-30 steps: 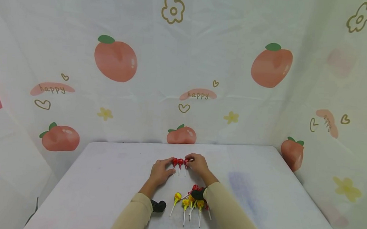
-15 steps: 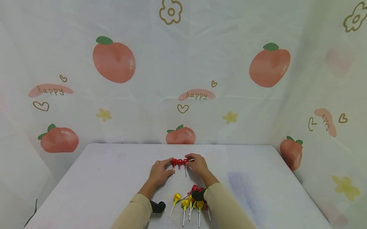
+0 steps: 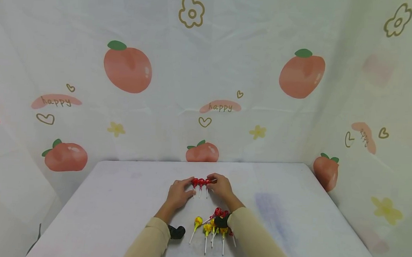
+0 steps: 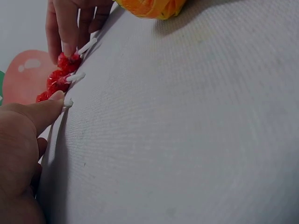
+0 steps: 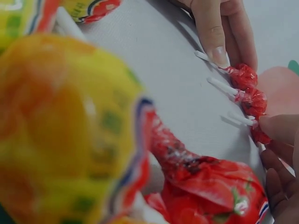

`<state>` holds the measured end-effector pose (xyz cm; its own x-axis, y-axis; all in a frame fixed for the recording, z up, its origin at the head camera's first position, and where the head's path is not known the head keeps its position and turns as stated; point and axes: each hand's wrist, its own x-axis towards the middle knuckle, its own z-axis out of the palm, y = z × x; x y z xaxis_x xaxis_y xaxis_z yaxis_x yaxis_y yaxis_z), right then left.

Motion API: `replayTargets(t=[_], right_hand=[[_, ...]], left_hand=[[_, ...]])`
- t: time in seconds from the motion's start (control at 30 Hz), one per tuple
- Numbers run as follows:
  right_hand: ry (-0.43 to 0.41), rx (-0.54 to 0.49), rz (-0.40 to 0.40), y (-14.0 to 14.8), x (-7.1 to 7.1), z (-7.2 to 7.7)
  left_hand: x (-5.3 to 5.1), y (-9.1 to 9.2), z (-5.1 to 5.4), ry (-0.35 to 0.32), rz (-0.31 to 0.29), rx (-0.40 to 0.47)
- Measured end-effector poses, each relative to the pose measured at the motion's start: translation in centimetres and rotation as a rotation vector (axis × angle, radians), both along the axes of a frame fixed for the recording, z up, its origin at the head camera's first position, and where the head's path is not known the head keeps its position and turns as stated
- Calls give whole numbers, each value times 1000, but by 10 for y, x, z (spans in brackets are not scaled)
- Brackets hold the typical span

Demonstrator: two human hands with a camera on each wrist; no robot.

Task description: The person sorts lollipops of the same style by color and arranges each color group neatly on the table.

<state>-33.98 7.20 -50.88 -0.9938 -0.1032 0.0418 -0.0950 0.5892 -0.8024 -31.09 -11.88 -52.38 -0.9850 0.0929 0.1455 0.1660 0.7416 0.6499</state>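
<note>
Three red lollipops stand side by side in a row, heads away and sticks toward the person; the middle one (image 3: 201, 182) is untouched by fingers. At the left end, my left hand (image 3: 179, 194) pinches the left lollipop (image 5: 243, 76) between thumb and fingers. My right hand (image 3: 222, 186) pinches the head of the right lollipop (image 4: 69, 61) from the other side. In the right wrist view the three heads touch or nearly touch one another.
Nearer the person lies a loose group of yellow lollipops (image 3: 207, 228) and red lollipops (image 3: 218, 212), partly under the right wrist's black camera (image 3: 221, 221). Another black camera (image 3: 177, 232) is on the left wrist. A printed curtain hangs behind the white table (image 3: 118, 209).
The right hand has shifted slightly left with the right lollipop, narrowing the gap to the middle one. The left hand keeps its hold at the left end.
</note>
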Motion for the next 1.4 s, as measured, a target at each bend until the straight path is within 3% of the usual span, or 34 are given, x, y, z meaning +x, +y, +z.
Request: replayTargets(t=[0.8, 1.0, 1.4], right_hand=[[5, -56, -16, 5, 1, 7], [-6, -3, 34, 19, -2, 11], [144, -18, 15, 34, 23, 39]], left_hand=[[-2, -2, -1, 2, 10, -9], [-3, -1, -3, 2, 3, -1], [-2, 1, -4, -1, 13, 3]])
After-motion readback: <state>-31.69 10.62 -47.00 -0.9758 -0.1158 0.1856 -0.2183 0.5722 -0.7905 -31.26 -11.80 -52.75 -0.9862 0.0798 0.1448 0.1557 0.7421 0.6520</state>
